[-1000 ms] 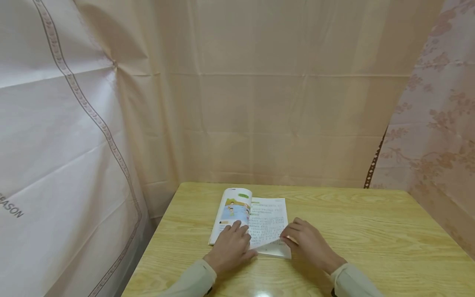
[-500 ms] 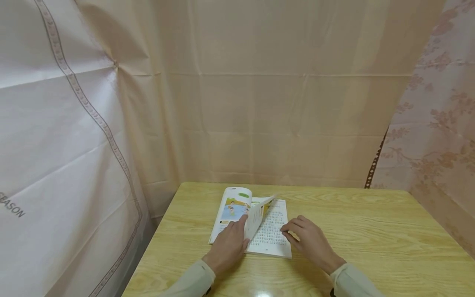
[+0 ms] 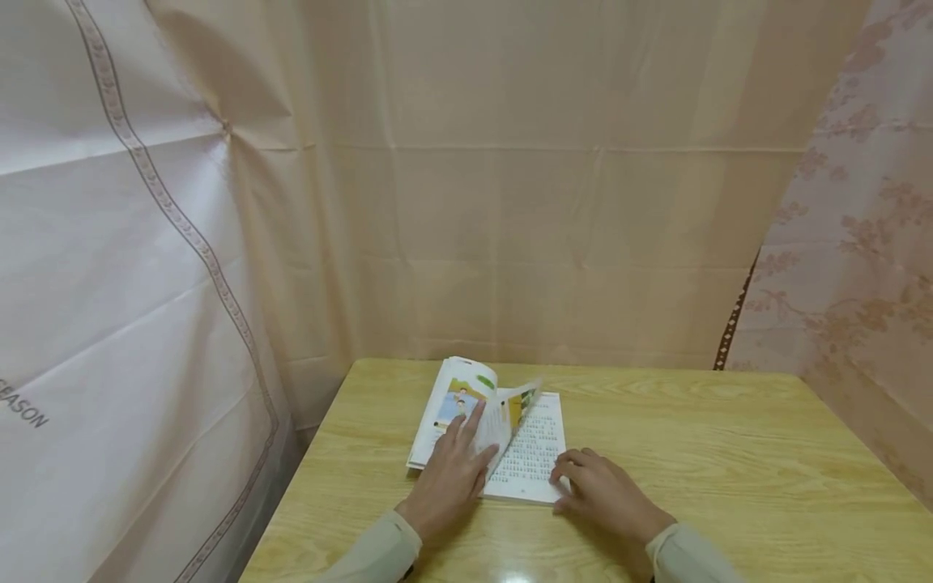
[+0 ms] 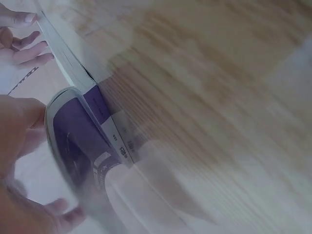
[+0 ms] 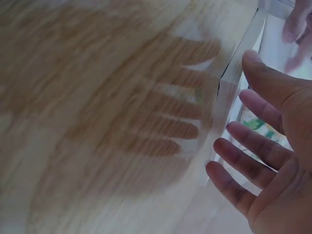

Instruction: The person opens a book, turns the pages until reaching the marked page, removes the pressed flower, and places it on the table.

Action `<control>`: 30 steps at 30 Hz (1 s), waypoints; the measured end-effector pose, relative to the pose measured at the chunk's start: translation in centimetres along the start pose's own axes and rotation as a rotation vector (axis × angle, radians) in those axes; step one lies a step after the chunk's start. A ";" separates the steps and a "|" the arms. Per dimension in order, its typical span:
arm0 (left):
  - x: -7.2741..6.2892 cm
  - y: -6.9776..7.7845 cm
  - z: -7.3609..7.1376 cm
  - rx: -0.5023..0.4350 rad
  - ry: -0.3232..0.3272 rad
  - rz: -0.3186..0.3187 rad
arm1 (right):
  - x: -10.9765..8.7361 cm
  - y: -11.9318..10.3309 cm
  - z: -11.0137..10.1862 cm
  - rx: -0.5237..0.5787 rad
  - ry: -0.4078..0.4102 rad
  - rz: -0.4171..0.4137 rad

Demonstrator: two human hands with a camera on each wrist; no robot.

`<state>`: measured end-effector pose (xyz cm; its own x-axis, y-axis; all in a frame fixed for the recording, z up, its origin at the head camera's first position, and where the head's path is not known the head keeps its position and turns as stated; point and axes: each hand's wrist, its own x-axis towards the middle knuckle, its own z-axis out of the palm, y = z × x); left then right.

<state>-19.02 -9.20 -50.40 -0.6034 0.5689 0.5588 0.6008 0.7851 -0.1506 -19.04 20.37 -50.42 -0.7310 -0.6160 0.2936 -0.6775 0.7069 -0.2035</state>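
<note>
An open paperback book (image 3: pixel 525 461) lies on the table, with a swimming picture on its left page and printed text on the right. One leaf (image 3: pixel 503 417) stands raised near the middle. My left hand (image 3: pixel 446 474) rests on the left pages with fingers extended, its thumb by the raised leaf. In the left wrist view, the purple cover (image 4: pixel 78 136) curves up beside this hand. My right hand (image 3: pixel 601 490) is at the lower right edge of the book. Its fingers (image 5: pixel 253 141) are spread and hold nothing; contact with the page edges is hard to tell.
The book is on a light wood-grain table (image 3: pixel 692 437). A beige curtain (image 3: pixel 547 202) hangs behind the table's far edge, a pale one (image 3: pixel 131 283) on the left, and a floral one (image 3: pixel 860 243) on the right.
My right hand has let go of the leaf, which now stands raised toward the left. The left-hand pages have lifted and tilted slightly. My right hand has dropped slightly toward the near edge.
</note>
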 end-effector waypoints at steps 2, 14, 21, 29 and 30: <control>-0.1 -0.1 0.0 0.076 -0.003 0.009 | 0.0 -0.1 -0.1 -0.005 -0.004 -0.002; -0.2 0.0 -0.8 0.108 -0.162 -0.020 | 0.3 0.4 -0.6 0.017 -0.006 -0.104; -0.7 -0.2 -1.0 0.130 -0.169 -0.032 | 0.7 0.5 -1.1 -0.021 0.025 -0.169; -0.6 -0.2 -1.2 0.075 -0.158 -0.004 | 0.7 0.2 -1.2 -0.045 0.067 -0.143; -0.5 -0.1 -1.2 0.059 -0.165 -0.002 | 0.8 0.1 -1.2 -0.051 0.085 -0.149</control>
<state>-18.19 -9.86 -49.64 -0.6855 0.5958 0.4184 0.5706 0.7966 -0.1994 -19.58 20.43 -49.09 -0.6114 -0.6852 0.3959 -0.7713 0.6277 -0.1047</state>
